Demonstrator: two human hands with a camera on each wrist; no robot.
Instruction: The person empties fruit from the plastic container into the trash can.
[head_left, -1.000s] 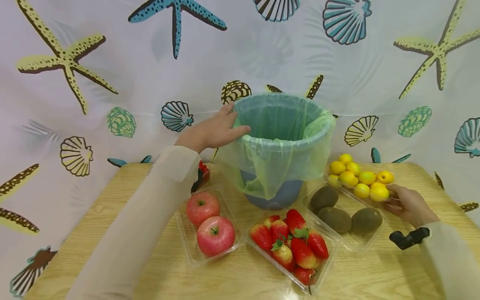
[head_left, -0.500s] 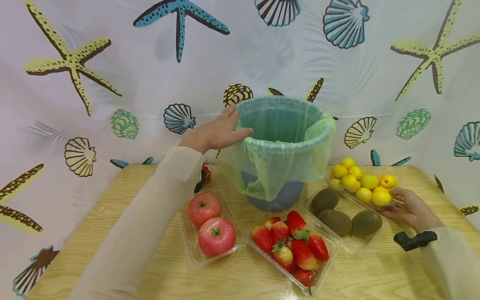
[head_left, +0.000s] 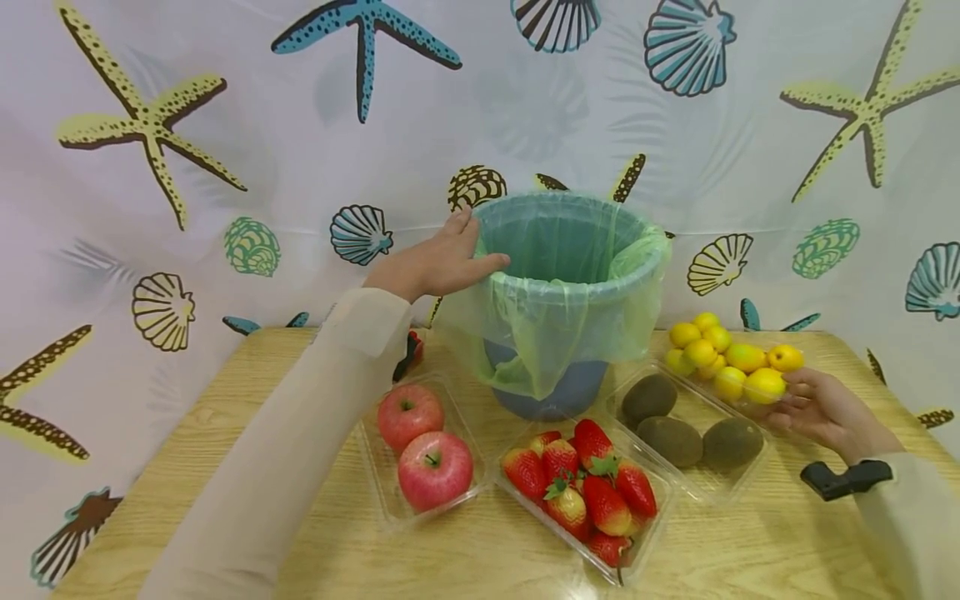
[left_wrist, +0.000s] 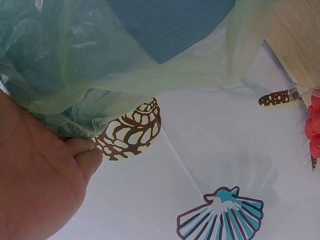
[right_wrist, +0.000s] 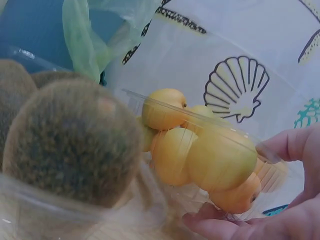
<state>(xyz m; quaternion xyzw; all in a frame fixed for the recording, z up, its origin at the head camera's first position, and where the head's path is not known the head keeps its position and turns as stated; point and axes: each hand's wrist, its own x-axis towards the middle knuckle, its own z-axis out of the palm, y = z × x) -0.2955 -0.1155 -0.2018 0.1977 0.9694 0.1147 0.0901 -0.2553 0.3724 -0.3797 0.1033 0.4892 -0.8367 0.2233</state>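
At the far left, a clear pack of red berries [left_wrist: 315,132] lies on the wooden table [head_left: 187,467], partly hidden behind the left sleeve [head_left: 300,433]. Nearer, two apples [head_left: 431,471] sit in a clear tray [head_left: 457,417]. The left hand [head_left: 438,265] holds the bin's left rim, its thumb spread from the fingers and over the inner side. The blue bin [head_left: 543,400] stands upright mid-table, a pale green bag [head_left: 570,325] lining it and hanging over its rim. In front, a second clear tray [head_left: 547,531] is heaped with strawberries [head_left: 585,487]. To its right and farther back, three kiwis [head_left: 669,440] lie in another tray [head_left: 693,400]. Just beyond, at the far right, yellow fruits [head_left: 746,357] fill a clear container [right_wrist: 272,180]. The right hand [head_left: 832,408] pinches that container's right end, thumb above and fingers low at its side.
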